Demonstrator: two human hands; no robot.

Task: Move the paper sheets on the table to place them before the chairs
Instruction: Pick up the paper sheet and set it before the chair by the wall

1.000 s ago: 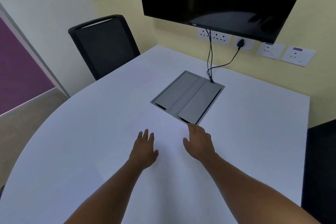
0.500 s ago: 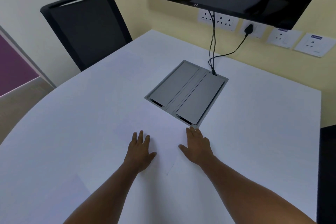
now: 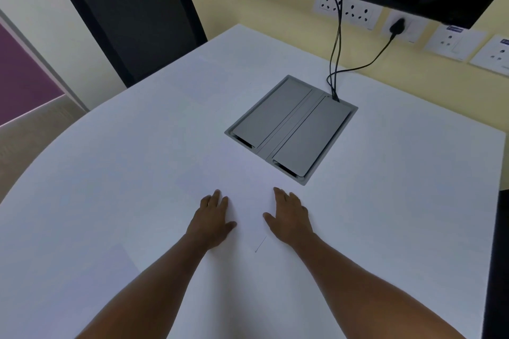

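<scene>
- Left hand (image 3: 212, 221) flat, fingers spread, palm down on a white paper sheet (image 3: 248, 209); right hand (image 3: 289, 217) same, grasping nothing.
- Sheet lies on the white table (image 3: 110, 173), just in front of the grey cable box (image 3: 292, 129); edges barely visible, one corner line near the right wrist.
- Risk: white on white, hands may slide over the sheet rather than drag it, or it crumples.
- Versus half a second ago: hands in much the same place, camera closer to the office chair (image 3: 137, 16).
</scene>
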